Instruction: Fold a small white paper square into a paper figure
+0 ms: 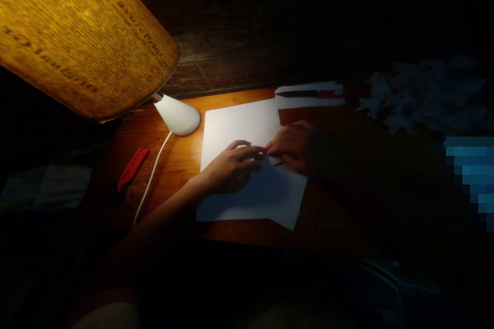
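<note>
Two overlapping sheets of white paper (241,118) lie on the wooden table under my hands. My left hand (233,168) reaches in over the paper, its fingers bent and its fingertips meeting those of my right hand. Closed and in dim light, my right hand (295,146) has a small pale piece (275,160) at its fingers, with a dark line along its lower edge; its kind is unclear. Whatever the left fingertips pinch is too small to make out. The shadow of my hands falls across the lower part of the sheets.
A lit lamp with a printed yellow shade (92,36) and white base (179,115) stands at left, its white cord (152,177) trailing forward. Nearby lies a red-handled object (133,168). Behind, a dark-bladed knife (299,94) rests on more paper (309,103). Crumpled pale material (428,92) is at right.
</note>
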Demonstrator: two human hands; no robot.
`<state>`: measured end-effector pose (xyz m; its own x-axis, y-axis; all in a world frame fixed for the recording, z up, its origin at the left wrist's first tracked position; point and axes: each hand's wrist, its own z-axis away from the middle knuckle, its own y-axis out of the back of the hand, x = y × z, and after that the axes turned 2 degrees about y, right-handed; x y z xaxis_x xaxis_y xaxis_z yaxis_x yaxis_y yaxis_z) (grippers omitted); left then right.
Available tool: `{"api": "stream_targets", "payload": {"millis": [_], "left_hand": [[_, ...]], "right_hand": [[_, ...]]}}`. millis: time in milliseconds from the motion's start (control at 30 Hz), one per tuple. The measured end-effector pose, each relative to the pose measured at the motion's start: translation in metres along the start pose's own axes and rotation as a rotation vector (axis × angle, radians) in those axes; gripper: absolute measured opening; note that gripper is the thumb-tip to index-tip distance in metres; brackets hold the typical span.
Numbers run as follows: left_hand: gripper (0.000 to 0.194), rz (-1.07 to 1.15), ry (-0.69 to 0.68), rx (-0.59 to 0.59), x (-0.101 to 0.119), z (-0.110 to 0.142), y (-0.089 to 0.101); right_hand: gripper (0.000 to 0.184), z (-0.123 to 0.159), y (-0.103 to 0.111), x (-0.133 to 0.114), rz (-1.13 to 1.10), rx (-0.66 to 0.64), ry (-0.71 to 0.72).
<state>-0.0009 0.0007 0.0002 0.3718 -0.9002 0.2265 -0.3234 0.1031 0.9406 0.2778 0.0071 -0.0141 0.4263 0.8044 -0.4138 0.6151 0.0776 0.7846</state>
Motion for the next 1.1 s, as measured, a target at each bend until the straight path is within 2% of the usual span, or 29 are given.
{"api": "stream_targets", "payload": {"millis": [167,367,467,600,800,967,1100], "left_hand": [[0.032,0.004,0.009,-0.005,0.002,-0.001,0.0],[0.035,-0.025,0.05,-0.052,0.006,-0.002,0.001],[0.037,-0.005,0.067,-0.055,0.007,-0.002,0.002],[0.044,0.035,0.082,-0.035,0.006,-0.002,0.003],[0.053,0.088,0.099,-0.025,0.005,-0.002,0.004],[0.05,0.091,0.104,-0.027,0.004,-0.002,0.005],[0.042,0.094,0.1,-0.009,0.003,-0.001,0.005]], "right_hand": [[0.029,0.0,-0.001,0.001,0.057,0.034,-0.029],[0.029,-0.005,0.01,-0.001,0.115,-0.058,-0.033],[0.028,-0.007,0.016,-0.004,0.103,-0.106,-0.038],[0.029,-0.006,0.017,-0.004,0.09,-0.091,-0.083],[0.026,0.001,0.017,0.001,0.017,-0.077,-0.035],[0.029,0.002,0.021,0.004,-0.047,-0.116,-0.011],[0.029,0.002,0.021,0.004,-0.038,-0.136,-0.05]]}}
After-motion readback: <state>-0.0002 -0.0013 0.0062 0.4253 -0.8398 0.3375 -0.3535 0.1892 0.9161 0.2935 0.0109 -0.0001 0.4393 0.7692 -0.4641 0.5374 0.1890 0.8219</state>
